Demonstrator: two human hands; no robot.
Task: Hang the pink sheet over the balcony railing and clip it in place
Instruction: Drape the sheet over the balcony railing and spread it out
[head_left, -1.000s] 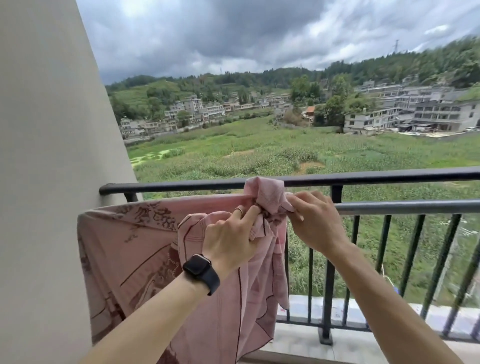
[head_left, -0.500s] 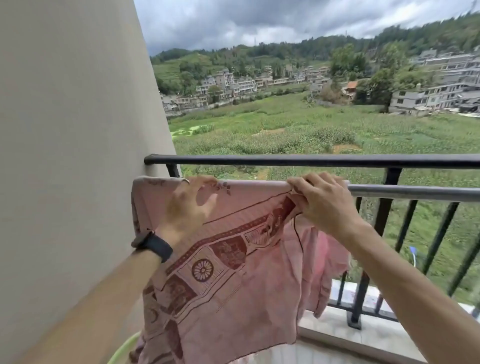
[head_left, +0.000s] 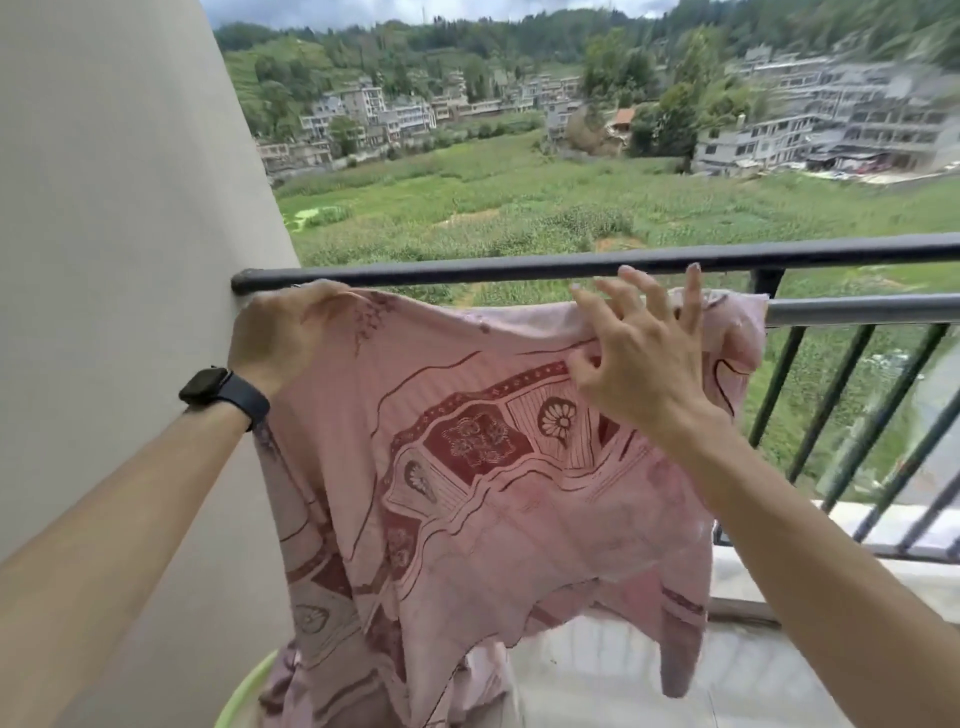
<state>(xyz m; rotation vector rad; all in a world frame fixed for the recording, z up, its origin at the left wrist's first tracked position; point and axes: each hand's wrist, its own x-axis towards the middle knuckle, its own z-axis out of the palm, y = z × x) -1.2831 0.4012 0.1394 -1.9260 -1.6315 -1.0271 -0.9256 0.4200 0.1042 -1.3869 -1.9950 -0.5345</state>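
Right hand (head_left: 641, 364): mine, fingers now splayed, grasping nothing, palm on the pink sheet (head_left: 467, 467).
Left hand (head_left: 283, 332): clenched on the sheet's corner by the wall (head_left: 104, 260).
Change: the bunch is now spread along the railing (head_left: 519, 267).
Meaning: clipping comes next, I judge.

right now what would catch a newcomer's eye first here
The pink sheet with its dark red flower pattern fills the middle, draped over the grey inner rail. The left hand grips its corner by the wall, and the right hand spreads open against it. Behind the railing lie green fields and a village.
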